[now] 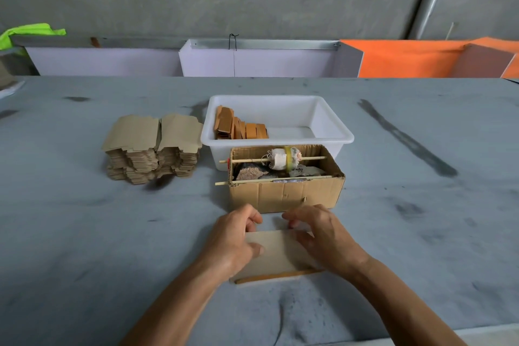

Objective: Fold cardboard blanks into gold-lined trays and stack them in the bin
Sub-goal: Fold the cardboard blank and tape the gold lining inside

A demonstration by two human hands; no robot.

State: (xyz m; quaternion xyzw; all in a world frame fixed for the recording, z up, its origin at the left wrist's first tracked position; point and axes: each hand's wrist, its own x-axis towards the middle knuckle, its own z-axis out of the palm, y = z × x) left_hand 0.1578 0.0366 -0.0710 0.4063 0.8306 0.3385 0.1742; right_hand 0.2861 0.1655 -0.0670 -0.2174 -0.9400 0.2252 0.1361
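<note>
A cardboard blank point(276, 254) lies on the grey table near me, brown side up, with a gold-orange edge showing along its near side. My left hand point(234, 236) grips its left end, thumb on top and fingers curled over the far edge. My right hand point(320, 233) grips the right end the same way. Further back stands a white plastic bin point(331, 126) with several folded gold-lined trays point(240, 128) leaning in a row at its left side. Two tall stacks of flat blanks point(153, 146) sit left of the bin.
An open cardboard box point(286, 194) with two wooden sticks across its top, a cloth-wrapped roll and rough lumps inside stands just beyond my hands, against the bin. White and orange panels point(407, 59) line the table's far edge before a concrete wall.
</note>
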